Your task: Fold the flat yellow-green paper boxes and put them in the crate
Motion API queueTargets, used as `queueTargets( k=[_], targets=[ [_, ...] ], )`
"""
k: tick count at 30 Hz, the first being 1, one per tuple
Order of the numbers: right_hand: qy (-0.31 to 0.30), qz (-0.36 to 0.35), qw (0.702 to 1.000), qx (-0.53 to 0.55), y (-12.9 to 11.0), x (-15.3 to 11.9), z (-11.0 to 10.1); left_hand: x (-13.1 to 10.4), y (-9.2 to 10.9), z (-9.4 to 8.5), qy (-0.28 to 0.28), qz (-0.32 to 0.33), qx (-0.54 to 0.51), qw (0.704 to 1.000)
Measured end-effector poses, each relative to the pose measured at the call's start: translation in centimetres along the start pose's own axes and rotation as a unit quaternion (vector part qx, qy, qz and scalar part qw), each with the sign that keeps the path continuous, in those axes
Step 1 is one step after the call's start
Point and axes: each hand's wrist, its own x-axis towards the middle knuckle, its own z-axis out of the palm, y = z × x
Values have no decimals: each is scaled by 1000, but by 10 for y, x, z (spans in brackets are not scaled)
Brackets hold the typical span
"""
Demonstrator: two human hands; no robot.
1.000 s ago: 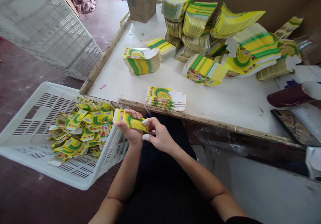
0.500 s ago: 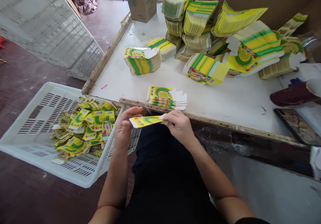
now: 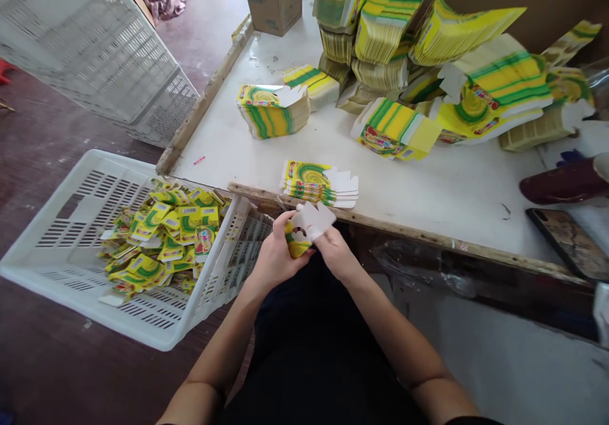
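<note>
Between my hands, just in front of the table edge, is a small yellow-green carton (image 3: 298, 247) with its white flaps raised and a round cut-out in one panel. My left hand (image 3: 276, 254) is wrapped round the carton's body. My right hand (image 3: 335, 252) pinches it at the flap side; the fingertips are partly hidden behind the white card. Just beyond, a small stack of flat cartons (image 3: 309, 181) lies at the table's front edge, white flaps pointing right.
Left of me stands a white slotted crate (image 3: 95, 298) holding many folded cartons (image 3: 166, 235). Bundles of flat cartons (image 3: 387, 32) are piled at the back of the white table (image 3: 428, 190). A phone (image 3: 568, 241) and a dark red mug (image 3: 566, 181) lie at the right.
The flat carton has been opened out, its flaps now standing up. My left hand has moved right and closed round it. The view has shifted slightly.
</note>
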Motion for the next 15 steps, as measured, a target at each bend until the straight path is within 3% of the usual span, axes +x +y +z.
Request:
queueTargets(
  k=[3,7,11,15],
  targets=[
    [-42,63,991,112,2,2,8,-2,1,5,45,80,15,996],
    [-16,89,981,169,5,4,12,-2,1,8,86,105,23,990],
    [4,74,987,143,10,2,13,-1,0,9,75,95,25,992],
    [-27,11,999,44,7,-4,12,0,-2,11,34,55,10,998]
  ],
)
